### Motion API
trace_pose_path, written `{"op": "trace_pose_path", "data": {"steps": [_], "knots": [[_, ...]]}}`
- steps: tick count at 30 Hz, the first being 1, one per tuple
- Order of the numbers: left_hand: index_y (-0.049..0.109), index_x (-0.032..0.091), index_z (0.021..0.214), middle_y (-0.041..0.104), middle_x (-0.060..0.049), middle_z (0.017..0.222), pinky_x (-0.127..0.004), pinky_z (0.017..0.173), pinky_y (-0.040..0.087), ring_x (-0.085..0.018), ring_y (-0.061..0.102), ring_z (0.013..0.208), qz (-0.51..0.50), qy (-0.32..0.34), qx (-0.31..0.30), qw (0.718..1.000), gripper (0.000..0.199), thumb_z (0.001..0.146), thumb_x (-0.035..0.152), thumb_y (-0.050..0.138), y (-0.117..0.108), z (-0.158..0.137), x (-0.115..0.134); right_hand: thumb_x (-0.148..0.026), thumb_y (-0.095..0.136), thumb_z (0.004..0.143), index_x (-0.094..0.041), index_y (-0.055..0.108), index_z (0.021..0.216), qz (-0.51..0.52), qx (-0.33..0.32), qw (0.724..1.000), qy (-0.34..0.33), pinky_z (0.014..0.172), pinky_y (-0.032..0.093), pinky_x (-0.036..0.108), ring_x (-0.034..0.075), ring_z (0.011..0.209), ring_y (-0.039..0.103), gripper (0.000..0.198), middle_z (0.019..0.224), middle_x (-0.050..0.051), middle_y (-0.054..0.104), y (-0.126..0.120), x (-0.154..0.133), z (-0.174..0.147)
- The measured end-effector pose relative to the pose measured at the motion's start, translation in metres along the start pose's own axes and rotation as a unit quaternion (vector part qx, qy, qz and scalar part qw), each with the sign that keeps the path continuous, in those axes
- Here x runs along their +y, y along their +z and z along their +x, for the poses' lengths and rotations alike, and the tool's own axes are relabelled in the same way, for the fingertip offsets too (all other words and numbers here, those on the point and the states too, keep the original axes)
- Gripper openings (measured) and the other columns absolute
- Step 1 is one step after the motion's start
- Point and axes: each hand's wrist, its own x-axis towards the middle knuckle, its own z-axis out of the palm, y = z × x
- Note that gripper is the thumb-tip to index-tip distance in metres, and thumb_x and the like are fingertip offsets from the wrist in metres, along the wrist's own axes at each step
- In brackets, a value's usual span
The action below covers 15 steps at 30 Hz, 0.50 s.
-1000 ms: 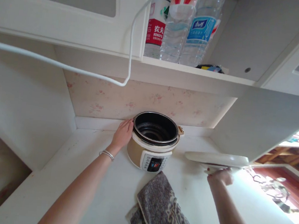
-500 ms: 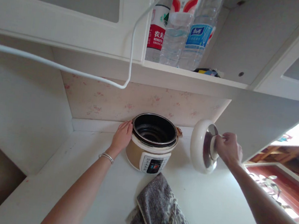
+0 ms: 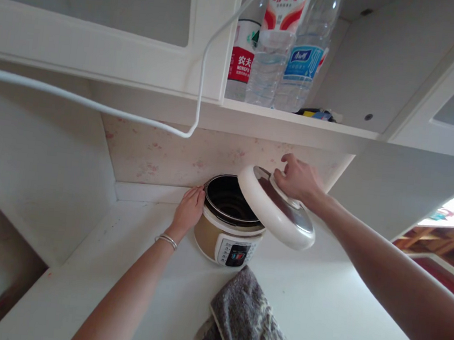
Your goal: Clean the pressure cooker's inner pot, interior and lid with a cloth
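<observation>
An electric pressure cooker [image 3: 208,233] stands on the white counter with its dark inner pot [image 3: 224,197] uncovered on the left. My left hand [image 3: 190,207] is closed around the cooker's left side at the rim, where a handle would be mostly hidden by the fingers. By its knob, my right hand [image 3: 297,180] grips the white lid [image 3: 282,222]. The lid is tilted, and its left edge overlaps the right part of the cooker's rim from my viewpoint; whether they touch I cannot tell. A grey patterned towel [image 3: 248,313] lies folded in front of the cooker.
Overhead, a cabinet shelf [image 3: 337,127] holds several water bottles [image 3: 271,61]. A white cable [image 3: 135,118] hangs across the upper left. Floral wallpaper [image 3: 172,153] covers the wall behind the counter [image 3: 329,316], and a side panel [image 3: 403,188] rises at the right.
My right hand has brought the lid leftward to the cooker and tipped it from nearly upright toward flatter. My left hand stays at the cooker's side. The view has shifted slightly.
</observation>
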Motion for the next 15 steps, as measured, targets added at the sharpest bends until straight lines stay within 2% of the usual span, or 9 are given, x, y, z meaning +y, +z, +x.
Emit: {"op": "trace_pose_path", "data": {"steps": [5,8,15], "knots": [[0.058,0.013,0.124,0.062,-0.013,0.125,-0.042,0.112,0.032,-0.021,0.051,0.125,-0.016,0.003,-0.007,1.000,0.052,0.100,0.034,0.017,-0.001,0.002,0.001,-0.045,0.039,0.089,-0.011,0.058,0.118,-0.053,-0.057,0.995,-0.061,0.079,0.046,0.042,0.032,0.094,0.062,0.048,0.106,0.019,0.065,0.007,-0.045,0.022],[0.055,0.012,0.128,0.058,-0.014,0.130,-0.043,0.112,0.032,-0.021,0.048,0.128,-0.047,-0.042,-0.008,0.998,0.055,0.100,0.038,0.015,0.000,0.004,0.000,-0.044,0.036,0.091,-0.008,0.065,0.109,-0.075,-0.091,0.990,-0.077,0.084,0.046,0.043,0.033,0.099,0.062,0.049,0.105,0.021,0.066,0.014,-0.068,0.030],[0.046,0.010,0.138,0.047,-0.015,0.142,-0.040,0.115,0.028,-0.020,0.040,0.135,-0.124,-0.111,-0.006,0.986,0.066,0.098,0.050,0.011,-0.003,0.001,0.003,-0.038,0.041,0.092,-0.006,0.067,0.110,-0.074,-0.124,0.983,-0.112,0.091,0.044,0.042,0.032,0.106,0.061,0.046,0.106,0.025,0.066,0.043,-0.102,0.036]]}}
